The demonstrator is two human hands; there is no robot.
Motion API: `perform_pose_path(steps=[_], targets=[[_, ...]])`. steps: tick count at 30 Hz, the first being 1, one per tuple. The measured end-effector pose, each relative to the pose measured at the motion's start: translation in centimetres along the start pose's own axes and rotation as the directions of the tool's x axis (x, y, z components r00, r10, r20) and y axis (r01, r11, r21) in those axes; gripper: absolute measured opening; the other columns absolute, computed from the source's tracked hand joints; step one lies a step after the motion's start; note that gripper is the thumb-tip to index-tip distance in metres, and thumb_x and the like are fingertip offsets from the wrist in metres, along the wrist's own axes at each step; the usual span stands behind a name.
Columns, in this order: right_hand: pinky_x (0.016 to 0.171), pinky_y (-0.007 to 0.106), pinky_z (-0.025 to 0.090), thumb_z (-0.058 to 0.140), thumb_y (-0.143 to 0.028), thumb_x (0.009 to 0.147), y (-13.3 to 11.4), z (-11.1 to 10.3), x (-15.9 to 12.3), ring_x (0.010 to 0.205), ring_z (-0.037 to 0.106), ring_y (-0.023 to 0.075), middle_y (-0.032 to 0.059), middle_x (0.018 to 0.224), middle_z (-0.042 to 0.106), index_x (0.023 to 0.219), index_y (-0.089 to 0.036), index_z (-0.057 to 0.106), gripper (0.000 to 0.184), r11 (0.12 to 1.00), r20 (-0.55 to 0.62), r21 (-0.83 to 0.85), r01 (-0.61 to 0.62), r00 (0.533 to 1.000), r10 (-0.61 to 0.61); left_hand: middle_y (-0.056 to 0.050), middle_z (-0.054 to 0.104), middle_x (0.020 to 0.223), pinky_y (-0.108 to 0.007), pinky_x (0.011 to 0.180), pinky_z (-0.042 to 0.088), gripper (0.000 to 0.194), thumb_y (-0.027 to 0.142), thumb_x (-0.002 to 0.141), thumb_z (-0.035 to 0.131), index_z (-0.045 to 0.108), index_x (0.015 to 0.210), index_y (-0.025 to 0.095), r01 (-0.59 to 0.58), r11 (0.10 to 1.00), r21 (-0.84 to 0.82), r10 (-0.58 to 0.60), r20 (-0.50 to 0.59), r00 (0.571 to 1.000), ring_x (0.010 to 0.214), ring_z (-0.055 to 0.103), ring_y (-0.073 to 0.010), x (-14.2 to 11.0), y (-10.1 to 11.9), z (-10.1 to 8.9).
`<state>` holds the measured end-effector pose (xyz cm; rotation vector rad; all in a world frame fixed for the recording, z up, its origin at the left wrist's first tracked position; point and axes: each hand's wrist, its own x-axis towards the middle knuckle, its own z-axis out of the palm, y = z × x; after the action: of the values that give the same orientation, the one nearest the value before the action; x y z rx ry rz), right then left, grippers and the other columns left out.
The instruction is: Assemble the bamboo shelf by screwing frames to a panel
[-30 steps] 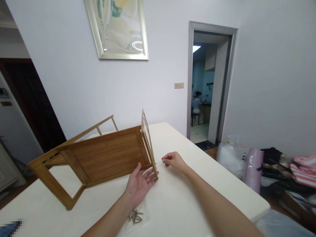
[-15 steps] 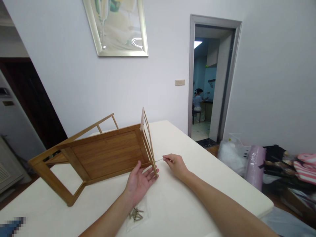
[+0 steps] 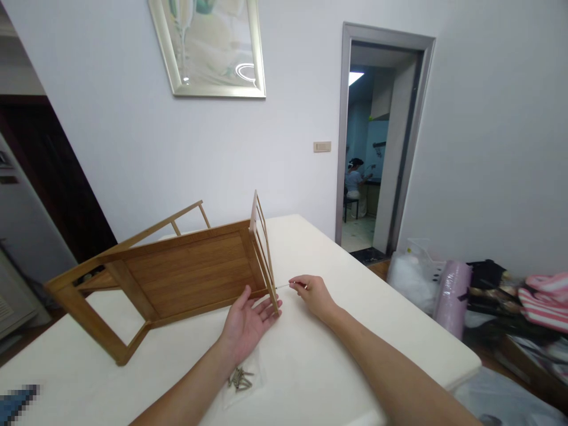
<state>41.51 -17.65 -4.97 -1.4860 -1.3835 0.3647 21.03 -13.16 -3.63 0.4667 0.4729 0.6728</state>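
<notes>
A brown wooden furniture frame point(image 3: 190, 272) lies tilted on the white table point(image 3: 355, 343), with a solid slatted panel and an open rectangular end at the left. My left hand point(image 3: 248, 325) is palm up at its lower right corner. The thumb rests by the panel and the fingers curl behind the slim end frame point(image 3: 261, 254). Pinched in my right hand point(image 3: 313, 294) is a thin metal hex key point(image 3: 283, 286), whose tip meets the outer side of that end frame. Below my left wrist, several screws point(image 3: 239, 378) lie on a clear plastic bag point(image 3: 255, 387).
A blurred blue item point(image 3: 15, 405) sits at the table's near left. Beyond the right edge are a pink roll point(image 3: 452, 296), clear plastic bags point(image 3: 406, 284) and striped cloth point(image 3: 548, 302). Through the doorway a person point(image 3: 355, 180) sits in another room.
My right hand has turned slightly around the hex key, its knuckles shifting, with the tip staying at the end frame. My left hand keeps its hold. The whole view has shifted a little.
</notes>
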Motion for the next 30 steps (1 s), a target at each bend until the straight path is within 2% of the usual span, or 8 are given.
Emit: perform_pose_path(steps=[3, 6, 16, 20, 24, 27, 30], targets=[[0.052, 0.023, 0.045, 0.056, -0.036, 0.079, -0.25, 0.01, 0.02, 0.052, 0.054, 0.011, 0.0031, 0.066, 0.068, 0.081, -0.017, 0.072, 0.025, 0.998, 0.041, 0.039, -0.054, 0.998, 0.053, -0.021, 0.061, 0.108, -0.045, 0.081, 0.054, 0.042, 0.043, 0.083, 0.059, 0.047, 0.108, 0.012, -0.002, 1.0, 0.001, 0.002, 0.013, 1.0, 0.099, 0.065, -0.032, 0.0, 0.0, -0.1], [0.047, 0.022, 0.043, 0.055, -0.038, 0.08, -0.48, 0.05, 0.05, 0.047, 0.05, 0.0094, 0.0021, 0.064, 0.066, 0.081, -0.015, 0.071, 0.028, 0.993, 0.069, 0.077, -0.09, 0.994, 0.085, -0.022, 0.061, 0.109, -0.045, 0.083, 0.054, 0.043, 0.043, 0.082, 0.06, 0.047, 0.107, 0.011, 0.0, 1.0, 0.002, -0.001, 0.024, 1.0, 0.099, 0.065, -0.032, 0.11, -0.02, -0.3], [0.051, 0.022, 0.042, 0.056, -0.042, 0.08, -0.39, -0.01, -0.09, 0.052, 0.046, 0.0092, 0.0007, 0.066, 0.063, 0.087, -0.017, 0.073, 0.031, 0.994, 0.068, 0.087, -0.067, 0.996, 0.061, -0.021, 0.061, 0.108, -0.045, 0.082, 0.054, 0.04, 0.041, 0.084, 0.058, 0.048, 0.107, 0.011, -0.004, 1.0, 0.0, 0.004, 0.011, 1.0, 0.097, 0.066, -0.0309, 0.07, 0.01, 0.04], [0.056, 0.024, 0.045, 0.05, -0.044, 0.086, -0.35, -0.01, -0.16, 0.057, 0.051, 0.0111, 0.0018, 0.07, 0.064, 0.095, -0.018, 0.072, 0.035, 1.0, 0.07, 0.02, -0.006, 0.998, 0.005, -0.021, 0.062, 0.107, -0.045, 0.082, 0.054, 0.04, 0.042, 0.084, 0.057, 0.049, 0.107, 0.01, 0.001, 1.0, 0.009, -0.001, 0.004, 1.0, 0.099, 0.065, -0.0315, -0.06, 0.09, 0.16], [0.07, 0.029, 0.049, 0.042, -0.042, 0.092, -0.47, -0.09, -0.24, 0.074, 0.059, 0.0155, 0.005, 0.085, 0.067, 0.109, -0.021, 0.067, 0.037, 0.987, 0.055, -0.115, 0.112, 0.993, -0.106, -0.02, 0.062, 0.108, -0.045, 0.083, 0.053, 0.042, 0.045, 0.084, 0.057, 0.049, 0.109, 0.011, 0.008, 1.0, -0.004, -0.008, 0.015, 1.0, 0.102, 0.064, -0.0324, -0.01, 0.11, 0.09], [0.08, 0.033, 0.048, 0.04, -0.036, 0.093, -0.72, -0.07, -0.26, 0.083, 0.059, 0.0175, 0.0075, 0.091, 0.064, 0.11, -0.021, 0.066, 0.035, 0.959, 0.017, -0.199, 0.204, 0.979, -0.204, -0.02, 0.063, 0.106, -0.044, 0.082, 0.054, 0.042, 0.046, 0.084, 0.056, 0.048, 0.109, 0.012, 0.003, 1.0, -0.014, -0.003, 0.004, 1.0, 0.103, 0.064, -0.0321, 0.01, 0.07, 0.13], [0.075, 0.032, 0.049, 0.041, -0.034, 0.092, -0.98, 0.1, -0.27, 0.078, 0.06, 0.0167, 0.0071, 0.087, 0.061, 0.106, -0.021, 0.067, 0.033, 0.956, -0.041, -0.193, 0.22, 0.972, -0.232, -0.021, 0.063, 0.105, -0.044, 0.081, 0.053, 0.042, 0.046, 0.083, 0.057, 0.048, 0.107, 0.012, 0.006, 1.0, -0.017, -0.006, 0.011, 1.0, 0.101, 0.064, -0.0322, -0.02, 0.05, 0.24]])
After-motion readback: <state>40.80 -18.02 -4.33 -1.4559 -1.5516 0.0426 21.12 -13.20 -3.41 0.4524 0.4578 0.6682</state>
